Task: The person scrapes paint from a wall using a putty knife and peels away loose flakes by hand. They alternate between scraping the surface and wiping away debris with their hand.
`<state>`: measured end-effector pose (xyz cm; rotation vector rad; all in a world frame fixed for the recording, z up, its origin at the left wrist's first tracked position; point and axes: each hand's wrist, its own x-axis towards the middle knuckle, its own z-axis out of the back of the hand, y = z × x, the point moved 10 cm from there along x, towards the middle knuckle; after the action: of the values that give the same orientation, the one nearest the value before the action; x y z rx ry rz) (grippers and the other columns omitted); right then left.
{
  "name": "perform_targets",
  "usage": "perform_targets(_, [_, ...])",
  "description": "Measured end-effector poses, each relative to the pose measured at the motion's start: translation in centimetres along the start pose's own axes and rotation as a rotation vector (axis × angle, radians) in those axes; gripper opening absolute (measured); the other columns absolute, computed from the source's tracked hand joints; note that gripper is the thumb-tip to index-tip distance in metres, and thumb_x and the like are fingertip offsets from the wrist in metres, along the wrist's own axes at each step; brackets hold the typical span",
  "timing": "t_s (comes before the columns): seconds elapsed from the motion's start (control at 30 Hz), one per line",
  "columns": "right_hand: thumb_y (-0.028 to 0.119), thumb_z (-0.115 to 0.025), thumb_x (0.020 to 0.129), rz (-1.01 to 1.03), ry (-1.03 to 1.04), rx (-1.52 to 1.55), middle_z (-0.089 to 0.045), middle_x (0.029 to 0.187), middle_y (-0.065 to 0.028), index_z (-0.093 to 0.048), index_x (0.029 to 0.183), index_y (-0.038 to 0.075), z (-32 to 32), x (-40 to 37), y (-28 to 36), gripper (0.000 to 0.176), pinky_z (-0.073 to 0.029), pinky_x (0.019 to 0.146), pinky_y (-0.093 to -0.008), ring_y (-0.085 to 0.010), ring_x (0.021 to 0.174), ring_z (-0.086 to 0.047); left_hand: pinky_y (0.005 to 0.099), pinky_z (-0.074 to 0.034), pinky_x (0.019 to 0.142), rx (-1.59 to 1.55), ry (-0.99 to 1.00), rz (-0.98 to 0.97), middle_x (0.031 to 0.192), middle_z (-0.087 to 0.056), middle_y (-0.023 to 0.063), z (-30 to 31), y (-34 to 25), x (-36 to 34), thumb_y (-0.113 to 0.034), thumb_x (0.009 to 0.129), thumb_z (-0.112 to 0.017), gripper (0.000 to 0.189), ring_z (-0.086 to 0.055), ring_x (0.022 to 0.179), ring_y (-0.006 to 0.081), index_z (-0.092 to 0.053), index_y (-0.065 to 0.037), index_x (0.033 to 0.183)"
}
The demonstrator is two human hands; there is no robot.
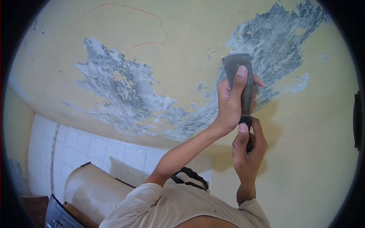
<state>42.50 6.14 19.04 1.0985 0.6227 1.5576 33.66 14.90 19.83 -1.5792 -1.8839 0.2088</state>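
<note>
A putty knife (246, 91) with a worn grey metal blade and a black handle points up the wall, its wide edge at the border of a scraped patch (275, 36). My left hand (230, 104) is closed around the blade, thumb lying flat on its face and fingers behind it. Lower down, my right hand (251, 146) grips the black handle, with the thumb pressed on its front. Bare grey and whitish plaster shows where the yellow paint (190, 49) is gone. A second scraped patch (121, 81) spreads to the left and joins the first below.
A thin red curved line (152, 15) is drawn on the wall's upper left. White tiles (102, 148) run along the floor at lower left, beside a rounded beige object (91, 190) with dark edging. A dark object (357, 121) stands at the far right edge.
</note>
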Motion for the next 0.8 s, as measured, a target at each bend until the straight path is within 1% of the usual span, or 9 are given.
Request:
perform_targets(0.07, [0.021,-0.05,0.099,-0.006,-0.018,-0.028,-0.047,0.056,0.0,-0.054,0.11,0.0,0.0,-0.3,0.2,0.024,-0.028,0.046,-0.0232,-0.0034,0.05,-0.04,0.0245,-0.022,0.036,-0.052,0.019,0.028,0.044,-0.034,-0.0039,-0.2,0.2,0.0,-0.055,0.096,-0.045,0.056,-0.027,0.035,0.0051,-0.059,-0.002,0.082])
perform_targets(0.17, [0.022,-0.05,0.1,-0.01,-0.052,-0.056,-0.046,0.055,0.0002,-0.054,0.11,-0.001,-0.5,-0.4,0.4,0.025,-0.028,0.045,-0.0233,-0.0034,0.048,-0.04,0.0233,-0.026,0.039,-0.054,0.03,0.071,0.048,-0.041,-0.005,0.2,0.2,0.2,-0.054,0.098,-0.044,0.059,-0.035,0.039,0.003,-0.063,-0.001,0.081])
perform_targets(0.27, [0.023,-0.05,0.1,-0.038,-0.059,-0.009,-0.047,0.055,-0.0004,-0.052,0.11,-0.001,-1.3,-1.1,0.4,0.025,-0.029,0.045,-0.0232,-0.004,0.048,-0.041,0.0225,-0.026,0.039,-0.024,0.07,0.103,0.049,-0.043,-0.0046,0.2,-0.1,-0.3,-0.054,0.097,-0.044,0.059,-0.037,0.04,0.0034,-0.063,-0.001,0.079])
perform_targets(0.37, [0.024,-0.049,0.1,-0.058,-0.067,0.089,-0.048,0.055,-0.0005,-0.05,0.109,0.0,-1.8,-1.5,-0.9,0.025,-0.031,0.045,-0.023,-0.0048,0.048,-0.043,0.0245,-0.024,0.037,0.072,0.041,0.086,0.045,-0.04,-0.0024,1.0,0.3,-0.5,-0.053,0.097,-0.046,0.056,-0.032,0.036,0.0048,-0.061,-0.001,0.08])
perform_targets(0.43, [0.025,-0.048,0.1,-0.096,-0.03,0.145,-0.048,0.056,-0.0004,-0.049,0.108,0.001,-2.5,-1.6,-1.6,0.026,-0.033,0.045,-0.0231,-0.0055,0.048,-0.045,0.0236,-0.026,0.038,0.165,0.053,0.05,0.046,-0.041,-0.0024,1.3,-0.1,-0.3,-0.052,0.097,-0.046,0.056,-0.034,0.037,0.0047,-0.062,-0.001,0.081])
perform_targets(0.57, [0.026,-0.048,0.1,-0.139,-0.046,0.232,-0.048,0.057,0.0009,-0.049,0.107,0.001,-3.0,-2.2,-2.3,0.026,-0.034,0.045,-0.0228,-0.0048,0.049,-0.046,0.0235,-0.027,0.039,0.186,-0.007,0.099,0.046,-0.042,-0.0026,1.8,0.1,-1.4,-0.051,0.097,-0.046,0.056,-0.037,0.038,0.005,-0.063,0.0,0.081])
perform_targets(0.63, [0.028,-0.045,0.102,-0.029,-0.068,0.292,-0.037,0.052,0.0041,-0.046,0.105,0.002,-4.3,-1.9,-3.5,0.027,-0.026,0.038,-0.0204,-0.0023,0.041,-0.034,0.0231,-0.028,0.039,0.318,0.022,0.066,0.046,-0.042,-0.0032,3.0,0.5,-1.4,-0.051,0.097,-0.046,0.057,-0.038,0.039,0.0047,-0.064,0.0,0.081])
perform_targets(0.7, [0.027,-0.044,0.102,-0.005,-0.057,0.321,-0.035,0.052,0.004,-0.045,0.105,0.002,-4.7,-1.1,-3.7,0.026,-0.026,0.038,-0.0204,-0.0024,0.041,-0.033,0.0233,-0.027,0.039,0.327,-0.001,0.053,0.045,-0.042,-0.0036,3.2,0.4,-0.7,-0.051,0.097,-0.045,0.057,-0.038,0.038,0.0046,-0.065,0.0,0.08])
perform_targets(0.8, [0.024,-0.042,0.103,0.067,-0.063,0.385,-0.034,0.051,0.0034,-0.045,0.107,0.002,-5.0,0.2,-1.5,0.023,-0.026,0.038,-0.0204,-0.0028,0.041,-0.032,0.0234,-0.027,0.039,0.405,0.083,0.015,0.045,-0.042,-0.0035,1.5,-1.7,0.8,-0.052,0.097,-0.045,0.058,-0.038,0.038,0.0043,-0.065,-0.001,0.08])
